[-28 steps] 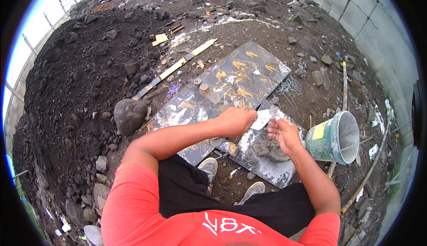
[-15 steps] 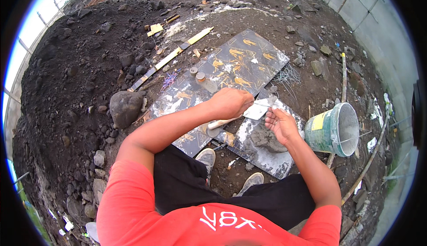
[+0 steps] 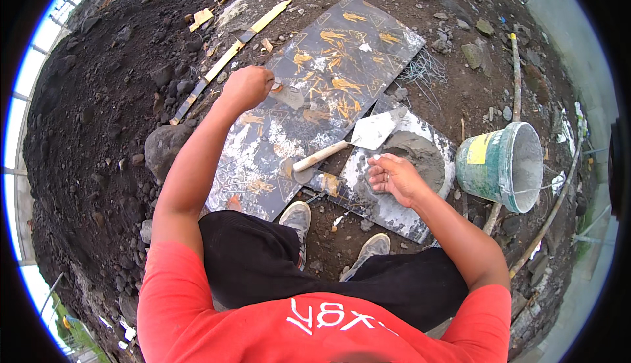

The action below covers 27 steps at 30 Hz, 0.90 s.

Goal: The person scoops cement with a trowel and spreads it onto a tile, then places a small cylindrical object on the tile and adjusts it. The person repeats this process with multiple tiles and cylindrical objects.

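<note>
My left hand [image 3: 248,87] is closed over the far left of a dark, gold-patterned board [image 3: 315,41], beside a small orange-brown round object [image 3: 278,88]; whatever its fingers grip is hidden. My right hand [image 3: 393,179] hangs curled over a square white-smeared board [image 3: 414,225], its thumb and forefinger pinched on something small and pale that I cannot make out. A pile of grey mortar [image 3: 417,146] lies under and behind that hand. A trowel lies just beyond it, pale blade [image 3: 374,128] pointing right, wooden handle [image 3: 319,156] toward the lower left.
A green bucket [image 3: 480,169] lies tipped at the right, beside long poles [image 3: 516,80]. Tangled wire [image 3: 424,77] is behind the boards. A yellow plank [image 3: 227,61], a boulder [image 3: 164,149] and dark rubble [image 3: 92,153] are to the left. A concrete wall [image 3: 578,87] curves along the right.
My hands have parted: the left moved up and leftward, the right slightly down and left, away from the trowel blade where they had met. The trowel handle is now uncovered.
</note>
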{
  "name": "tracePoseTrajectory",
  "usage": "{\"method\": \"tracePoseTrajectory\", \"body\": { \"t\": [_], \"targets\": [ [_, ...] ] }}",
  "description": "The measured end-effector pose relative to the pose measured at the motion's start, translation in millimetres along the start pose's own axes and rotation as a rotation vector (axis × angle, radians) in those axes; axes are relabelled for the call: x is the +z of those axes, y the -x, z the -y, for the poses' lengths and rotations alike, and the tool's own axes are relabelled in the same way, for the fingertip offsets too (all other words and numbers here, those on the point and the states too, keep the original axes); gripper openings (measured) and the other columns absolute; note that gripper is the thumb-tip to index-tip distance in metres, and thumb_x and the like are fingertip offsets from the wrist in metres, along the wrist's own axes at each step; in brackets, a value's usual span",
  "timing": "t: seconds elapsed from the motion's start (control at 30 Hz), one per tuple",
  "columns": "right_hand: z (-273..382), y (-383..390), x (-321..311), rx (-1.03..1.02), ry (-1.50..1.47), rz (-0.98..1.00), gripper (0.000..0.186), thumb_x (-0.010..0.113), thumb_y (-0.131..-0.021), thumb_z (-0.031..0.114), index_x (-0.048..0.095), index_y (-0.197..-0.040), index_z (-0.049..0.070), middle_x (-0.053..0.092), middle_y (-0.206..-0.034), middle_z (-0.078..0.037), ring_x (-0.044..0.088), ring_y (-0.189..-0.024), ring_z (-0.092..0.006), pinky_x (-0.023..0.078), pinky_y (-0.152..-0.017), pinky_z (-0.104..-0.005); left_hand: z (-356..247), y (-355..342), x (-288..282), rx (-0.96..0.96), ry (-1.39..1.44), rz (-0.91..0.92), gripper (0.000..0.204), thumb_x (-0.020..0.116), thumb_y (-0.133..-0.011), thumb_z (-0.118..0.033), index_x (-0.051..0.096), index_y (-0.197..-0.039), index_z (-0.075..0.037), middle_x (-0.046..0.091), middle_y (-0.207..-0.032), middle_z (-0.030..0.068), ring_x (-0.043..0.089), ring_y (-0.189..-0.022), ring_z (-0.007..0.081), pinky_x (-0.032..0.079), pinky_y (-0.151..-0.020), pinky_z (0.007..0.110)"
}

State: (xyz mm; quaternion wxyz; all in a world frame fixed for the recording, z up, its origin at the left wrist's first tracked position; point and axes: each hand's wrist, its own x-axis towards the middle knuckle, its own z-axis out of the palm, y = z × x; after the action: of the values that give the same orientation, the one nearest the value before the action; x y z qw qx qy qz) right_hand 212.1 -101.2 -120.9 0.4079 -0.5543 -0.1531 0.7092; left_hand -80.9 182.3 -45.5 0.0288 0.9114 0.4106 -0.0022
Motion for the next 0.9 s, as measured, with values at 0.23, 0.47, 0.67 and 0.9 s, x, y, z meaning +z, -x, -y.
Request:
{"method": "tracePoseTrajectory", "body": {
  "t": [0.23, 0.47, 0.67, 0.9],
  "targets": [
    [-7.1, -22.3, -28.1, 0.095, 0.039, -0.007, 0.027, 0.06, -0.103, 0.029, 0.063, -0.115, 0.005, 0.064, -0.099, -0.005, 0.063, -0.087, -0.0153, 0.052, -0.077, -0.0319, 58.6, -45.6, 60.0, -0.156, -0.138, 0.019, 0.019, 0.063, -0.095, -0.023, 0.075, -0.096, -0.009, 0.072, -0.099, 0.0132, 0.07, -0.092, 0.0369, 0.056, -0.08, 0.049],
    [-7.0, -31.0, -41.6, 0.106, 0.121, 0.046, 0.031, 0.062, -0.103, 0.032, 0.065, -0.117, 0.004, 0.066, -0.104, -0.005, 0.061, -0.089, -0.0123, 0.052, -0.077, -0.0285, 99.3, -84.9, 109.5, -0.177, -0.226, 0.056, 0.022, 0.058, -0.096, -0.022, 0.073, -0.09, -0.007, 0.07, -0.101, 0.0131, 0.07, -0.094, 0.0367, 0.056, -0.081, 0.05],
    [-3.3, -32.4, -40.8, 0.139, 0.216, 0.102, 0.033, 0.062, -0.104, 0.033, 0.065, -0.117, 0.002, 0.068, -0.108, -0.006, 0.061, -0.093, -0.0127, 0.053, -0.079, -0.0293, 106.0, -95.6, 140.2, -0.154, -0.211, 0.037, 0.022, 0.055, -0.097, -0.019, 0.071, -0.088, -0.007, 0.067, -0.1, 0.012, 0.068, -0.099, 0.0361, 0.055, -0.081, 0.05],
    [-3.0, -42.9, -38.6, 0.173, 0.263, 0.18, 0.032, 0.06, -0.105, 0.032, 0.066, -0.116, 0.003, 0.067, -0.107, -0.005, 0.062, -0.094, -0.013, 0.052, -0.08, -0.0293, 106.9, -95.7, 149.6, -0.21, -0.229, 0.063, 0.019, 0.056, -0.093, -0.015, 0.073, -0.088, -0.008, 0.069, -0.103, 0.013, 0.069, -0.099, 0.0356, 0.056, -0.082, 0.048]
  ]
}}
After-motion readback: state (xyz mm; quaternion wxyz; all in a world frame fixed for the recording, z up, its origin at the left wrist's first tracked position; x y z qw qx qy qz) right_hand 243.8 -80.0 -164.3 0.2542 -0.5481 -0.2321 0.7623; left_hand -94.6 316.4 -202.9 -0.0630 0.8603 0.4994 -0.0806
